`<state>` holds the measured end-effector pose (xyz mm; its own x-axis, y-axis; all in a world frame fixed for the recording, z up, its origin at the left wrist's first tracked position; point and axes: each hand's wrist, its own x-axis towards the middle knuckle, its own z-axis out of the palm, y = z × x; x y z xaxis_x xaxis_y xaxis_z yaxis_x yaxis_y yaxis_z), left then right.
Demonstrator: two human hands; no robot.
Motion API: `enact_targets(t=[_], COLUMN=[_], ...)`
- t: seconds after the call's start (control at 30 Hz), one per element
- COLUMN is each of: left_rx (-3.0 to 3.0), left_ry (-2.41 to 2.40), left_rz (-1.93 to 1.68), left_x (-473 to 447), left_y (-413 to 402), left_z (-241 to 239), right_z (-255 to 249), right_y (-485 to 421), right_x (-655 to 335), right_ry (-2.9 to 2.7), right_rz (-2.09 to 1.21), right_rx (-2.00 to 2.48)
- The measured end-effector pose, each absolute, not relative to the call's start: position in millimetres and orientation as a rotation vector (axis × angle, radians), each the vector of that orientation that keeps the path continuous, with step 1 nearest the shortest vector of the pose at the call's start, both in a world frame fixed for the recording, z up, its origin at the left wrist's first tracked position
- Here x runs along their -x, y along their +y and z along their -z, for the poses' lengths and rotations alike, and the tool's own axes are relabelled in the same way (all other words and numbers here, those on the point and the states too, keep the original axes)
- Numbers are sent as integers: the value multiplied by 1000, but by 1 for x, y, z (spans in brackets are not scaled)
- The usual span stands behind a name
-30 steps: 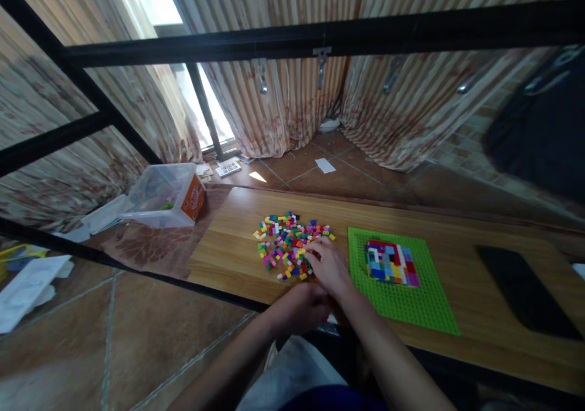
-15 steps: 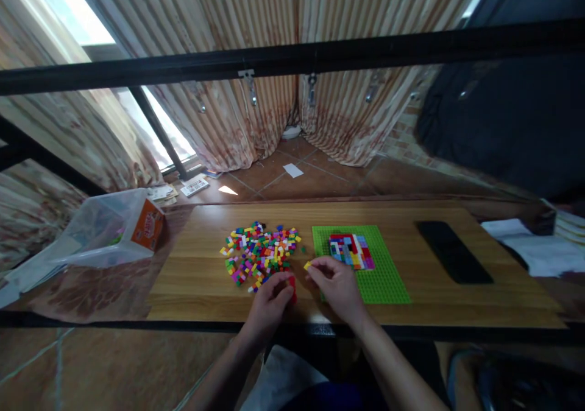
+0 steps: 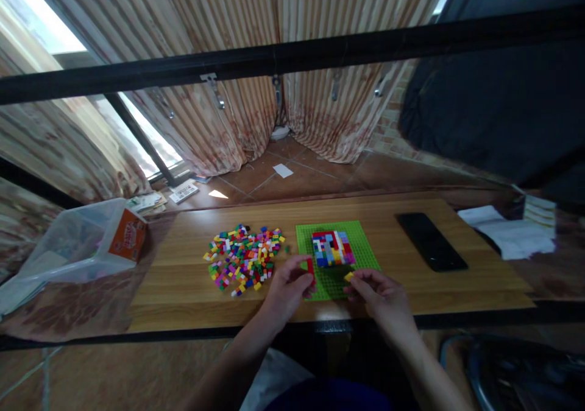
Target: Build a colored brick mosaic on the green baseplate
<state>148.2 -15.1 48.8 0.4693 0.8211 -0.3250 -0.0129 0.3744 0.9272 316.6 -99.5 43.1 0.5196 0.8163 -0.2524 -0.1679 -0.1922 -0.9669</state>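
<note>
A green baseplate [image 3: 361, 249] lies on the wooden table [image 3: 183, 277] with a patch of coloured bricks [image 3: 333, 248] built on it. Left of it spreads a pile of small loose bricks [image 3: 242, 257] in many colours. My left hand [image 3: 289, 287] is closed, pinching a red brick [image 3: 311, 266] at the plate's near left edge. My right hand [image 3: 380, 291] is closed too, pinching a yellow brick [image 3: 349, 276] over the plate's near edge.
A black phone [image 3: 431, 241] lies right of the plate. White papers [image 3: 507, 231] sit at the table's far right. A clear plastic box with an orange label [image 3: 86, 243] stands left of the table. A black bar [image 3: 292, 58] crosses overhead.
My right hand left the brick pile with a yellow brick and moved right to the plate's near edge. My left hand, holding a red brick, came up beside the plate. The camera turned right.
</note>
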Motion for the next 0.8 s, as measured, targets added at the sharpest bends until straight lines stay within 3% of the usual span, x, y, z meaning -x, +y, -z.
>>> enact_targets(t=[0.37,0.57,0.8], left_rx=[-1557,-1417,-1568], left_ry=[1015,985,1071], left_rz=[-722,-707,-640], left_x=[-176,-176,-181], left_y=[28,17,13], left_z=[-41,-41,-50], right_z=[-21,-13,-14], right_y=[-118,-118,-95], right_x=[-390,-410,-391], right_ry=[-517,-978,-1349], right_rz=[-740,-383,-113], right_rx=[1766,2362,2452])
